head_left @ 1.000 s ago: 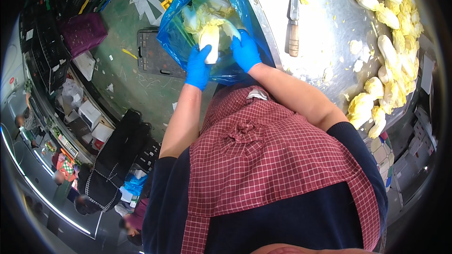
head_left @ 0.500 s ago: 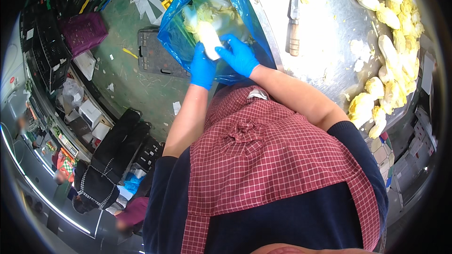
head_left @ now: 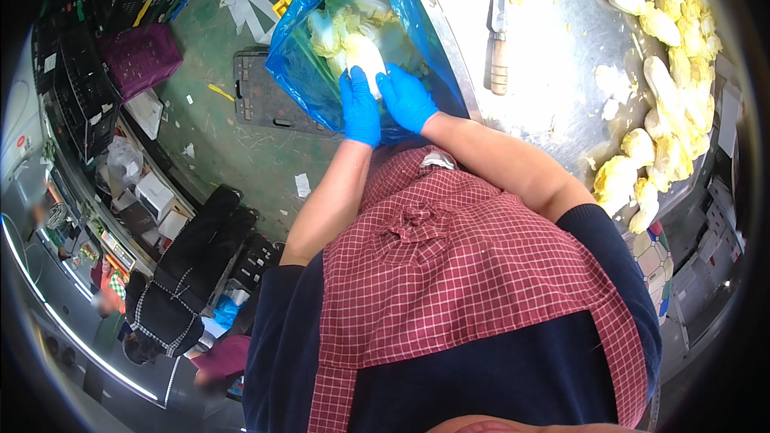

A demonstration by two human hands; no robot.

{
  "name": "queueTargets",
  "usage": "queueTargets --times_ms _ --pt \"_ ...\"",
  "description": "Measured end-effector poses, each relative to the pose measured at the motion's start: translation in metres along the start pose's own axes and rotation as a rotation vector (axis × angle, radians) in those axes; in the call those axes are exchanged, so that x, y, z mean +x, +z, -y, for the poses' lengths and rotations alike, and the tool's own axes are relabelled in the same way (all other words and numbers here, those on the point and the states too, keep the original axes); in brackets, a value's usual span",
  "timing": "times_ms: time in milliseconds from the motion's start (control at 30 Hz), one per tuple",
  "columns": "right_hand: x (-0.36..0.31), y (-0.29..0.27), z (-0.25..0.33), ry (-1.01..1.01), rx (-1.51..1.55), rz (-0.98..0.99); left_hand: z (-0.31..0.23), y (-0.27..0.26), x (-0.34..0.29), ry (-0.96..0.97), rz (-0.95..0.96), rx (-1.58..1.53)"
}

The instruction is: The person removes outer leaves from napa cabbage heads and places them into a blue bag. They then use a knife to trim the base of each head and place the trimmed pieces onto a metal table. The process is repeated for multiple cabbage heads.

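Observation:
Over the mouth of a blue plastic bag (head_left: 282, 52), both of my blue-gloved hands hold a pale Chinese cabbage (head_left: 366, 58). My left hand (head_left: 360, 112) is closed along its left side. From the right, my right hand (head_left: 407, 100) grips the lower end with thumb and fingers. The cabbage's white base points toward me and its yellow leafy end away. Loose pale leaves (head_left: 370, 4) lie inside the bag. Part of the cabbage is hidden behind my fingers.
To the right, a metal table (head_left: 553, 104) bears a wooden-handled knife (head_left: 499, 64) and a row of pale cabbages (head_left: 664, 88). A dark plastic panel (head_left: 261, 88) and scraps lie on the green floor. Black crates (head_left: 84, 104) and a person in dark clothing (head_left: 168, 309) are at left.
The cabbage has turned more upright in my hands and shifted slightly right. My left hand has moved right, closer to my right hand. Both still hold the cabbage.

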State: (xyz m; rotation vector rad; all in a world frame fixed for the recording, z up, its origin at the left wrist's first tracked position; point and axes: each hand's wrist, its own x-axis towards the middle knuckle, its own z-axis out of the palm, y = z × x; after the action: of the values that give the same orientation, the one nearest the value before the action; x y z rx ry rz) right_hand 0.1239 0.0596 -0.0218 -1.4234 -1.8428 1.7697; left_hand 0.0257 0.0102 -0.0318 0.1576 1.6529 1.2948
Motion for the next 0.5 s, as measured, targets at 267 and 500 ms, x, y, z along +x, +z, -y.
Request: queueTargets --times_ms 267,500 --pt "0.002 0.006 -0.008 -0.127 0.034 -0.107 0.005 -0.004 0.007 0.013 0.027 -0.047" --pt "0.005 0.012 -0.018 -0.076 0.129 -0.048 0.002 -0.009 0.007 -0.028 0.066 -0.127"
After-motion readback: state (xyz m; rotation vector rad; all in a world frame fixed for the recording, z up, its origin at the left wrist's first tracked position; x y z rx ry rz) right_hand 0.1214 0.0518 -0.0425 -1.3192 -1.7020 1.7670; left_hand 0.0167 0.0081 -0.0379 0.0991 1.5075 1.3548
